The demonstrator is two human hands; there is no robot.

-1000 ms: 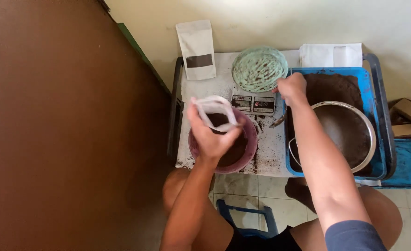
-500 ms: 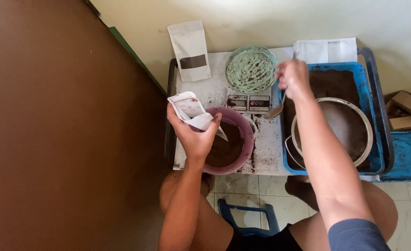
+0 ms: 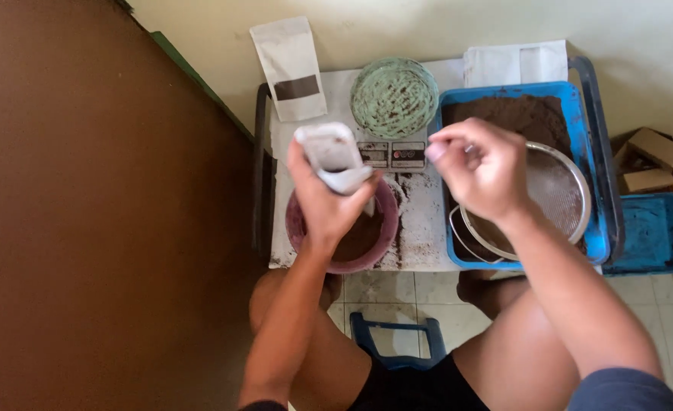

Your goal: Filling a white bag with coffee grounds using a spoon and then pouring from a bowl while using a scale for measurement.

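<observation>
Crowded table (image 3: pixel 420 228), pouch (image 3: pixel 335 156) above bowl (image 3: pixel 382 236)

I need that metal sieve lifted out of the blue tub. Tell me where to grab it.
Grip the sieve by its bare rim on the right, coming from above: it lies tilted on the brown powder, and the right hand covers its left side.

In my left hand (image 3: pixel 327 204) I grip a small white pouch (image 3: pixel 335 156), crumpled at the grip, held upright over the purple bowl (image 3: pixel 343 230); the bowl holds dark brown powder and sits left of the blue tub (image 3: pixel 513 90)
</observation>
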